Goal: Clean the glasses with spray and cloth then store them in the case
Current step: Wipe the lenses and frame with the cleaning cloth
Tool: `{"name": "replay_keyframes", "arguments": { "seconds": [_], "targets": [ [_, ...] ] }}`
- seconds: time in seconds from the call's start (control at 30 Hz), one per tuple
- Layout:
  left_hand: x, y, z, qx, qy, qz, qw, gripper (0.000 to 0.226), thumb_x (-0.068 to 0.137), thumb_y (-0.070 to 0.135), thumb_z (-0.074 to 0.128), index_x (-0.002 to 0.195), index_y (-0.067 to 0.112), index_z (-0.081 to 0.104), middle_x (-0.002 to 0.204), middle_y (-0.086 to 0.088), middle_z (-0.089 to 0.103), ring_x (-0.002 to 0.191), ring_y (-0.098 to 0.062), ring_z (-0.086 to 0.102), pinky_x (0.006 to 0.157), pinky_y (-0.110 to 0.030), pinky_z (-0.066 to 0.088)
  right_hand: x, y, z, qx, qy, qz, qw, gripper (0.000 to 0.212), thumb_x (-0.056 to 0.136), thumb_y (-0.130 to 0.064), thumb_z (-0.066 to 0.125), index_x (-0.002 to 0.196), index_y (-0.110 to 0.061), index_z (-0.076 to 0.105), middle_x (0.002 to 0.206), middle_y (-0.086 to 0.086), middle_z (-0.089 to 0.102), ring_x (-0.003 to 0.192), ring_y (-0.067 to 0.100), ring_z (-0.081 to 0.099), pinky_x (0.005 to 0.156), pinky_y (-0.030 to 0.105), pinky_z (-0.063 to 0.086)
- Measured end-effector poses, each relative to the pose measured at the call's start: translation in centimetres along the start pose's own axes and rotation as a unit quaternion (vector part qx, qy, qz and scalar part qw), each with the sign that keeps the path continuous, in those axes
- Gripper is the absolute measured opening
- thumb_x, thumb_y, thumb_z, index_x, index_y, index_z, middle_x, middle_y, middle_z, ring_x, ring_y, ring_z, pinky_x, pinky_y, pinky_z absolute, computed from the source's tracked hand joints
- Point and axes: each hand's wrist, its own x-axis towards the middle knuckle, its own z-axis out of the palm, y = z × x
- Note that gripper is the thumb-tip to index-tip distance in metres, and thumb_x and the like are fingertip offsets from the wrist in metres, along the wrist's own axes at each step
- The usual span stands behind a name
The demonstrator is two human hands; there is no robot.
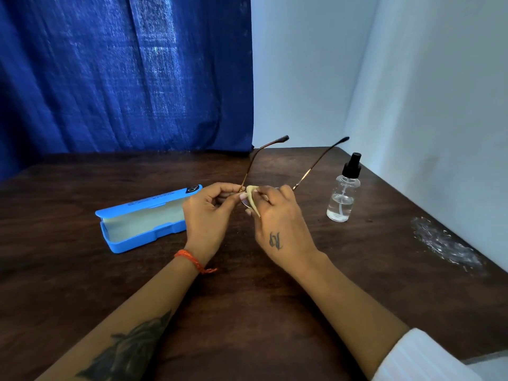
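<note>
The left hand [209, 213] was closed in a pinch grip on the glasses [248, 171], at the corner of the frame where the left temple arm joined it. The right hand [277, 215] was closed as well, and a small pale yellow cloth [252, 198] was pressed by its fingers against one lens. The cloth was folded around the edge of that lens, so the lens itself was mostly hidden and only a small part of it could be seen between the two hands. The glasses were held above the desk [247, 312], near its middle, with both thin temple arms opened and pointed up and away from the person, the dark tips seen against the wall.

An orange thread band [192, 260] was worn on the left wrist, and a white sleeve [420, 358] was seen on the right arm at the lower edge of the picture.

To the left of the hands, an open blue case [143, 218] was laid on the desk, with the lid turned back and a pale lining shown inside. Its right end was partly covered by the left hand. To the right of the hands, apart from them, a clear spray bottle [343, 193] with a black nozzle was stood upright, with some liquid in its lower part. Further right, near the wall, a piece of crumpled clear plastic [442, 243] was left on the desk. A blue curtain [123, 72] was hung behind the desk on the left side.
</note>
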Motion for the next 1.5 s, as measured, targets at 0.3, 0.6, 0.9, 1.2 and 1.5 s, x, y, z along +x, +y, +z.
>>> {"name": "replay_keyframes", "arguments": {
  "seconds": [0.3, 0.6, 0.9, 1.2, 1.5],
  "targets": [
    [0.0, 0.0, 0.1, -0.048, -0.002, -0.04, 0.998, 0.015, 0.076, 0.012, 0.071, 0.082, 0.025, 0.068, 0.081, 0.005, 0.07, 0.08, -0.015, 0.068, 0.077, -0.03, 0.055, 0.3, 0.8, 0.1, 0.158, 0.073, -0.016, 0.985, 0.022, 0.072, 0.001, 0.072, 0.092, -0.009, 0.073, 0.094, 0.004, 0.073, 0.077, 0.022, 0.054, 0.07, 0.023, 0.043],
    [0.1, 0.2, -0.2, -0.001, -0.001, -0.002, 1.0, 0.025, 0.077, 0.011, 0.07, 0.078, 0.035, 0.063, 0.078, 0.016, 0.066, 0.074, 0.001, 0.063, 0.07, -0.011, 0.05, 0.0, 0.9, -0.3, 0.011, 0.042, -0.02, 0.999, 0.018, 0.078, -0.02, 0.069, 0.09, -0.007, 0.072, 0.085, 0.004, 0.073, 0.073, 0.022, 0.053, 0.065, 0.034, 0.048],
    [0.0, 0.1, -0.2, 0.021, 0.015, 0.005, 1.0, 0.018, 0.076, 0.011, 0.07, 0.087, 0.026, 0.066, 0.078, 0.019, 0.064, 0.074, 0.007, 0.061, 0.069, -0.008, 0.049, 0.0, 0.2, -0.2, -0.045, 0.038, -0.032, 0.998, 0.014, 0.077, -0.014, 0.067, 0.084, -0.004, 0.071, 0.075, 0.008, 0.072, 0.07, 0.024, 0.054, 0.062, 0.034, 0.045],
    [0.5, 0.0, -0.6, 0.006, 0.043, -0.019, 0.999, 0.016, 0.076, 0.009, 0.07, 0.088, 0.02, 0.067, 0.077, 0.013, 0.065, 0.075, -0.001, 0.063, 0.069, -0.008, 0.05, -0.1, 0.9, -0.5, 0.143, 0.079, -0.032, 0.986, 0.017, 0.068, -0.022, 0.081, 0.077, -0.01, 0.073, 0.073, 0.005, 0.073, 0.065, 0.022, 0.064, 0.058, 0.031, 0.053],
    [1.1, 0.0, -1.4, -0.025, 0.07, -0.034, 0.997, 0.014, 0.079, 0.012, 0.069, 0.088, 0.023, 0.067, 0.081, 0.007, 0.067, 0.081, -0.012, 0.065, 0.072, -0.012, 0.052, 0.7, 3.0, -1.2, 0.235, 0.225, 0.239, 0.915, 0.009, 0.077, -0.017, 0.073, 0.078, -0.01, 0.067, 0.087, 0.011, 0.063, 0.074, 0.008, 0.051, 0.065, 0.004, 0.035]
  ]
}}
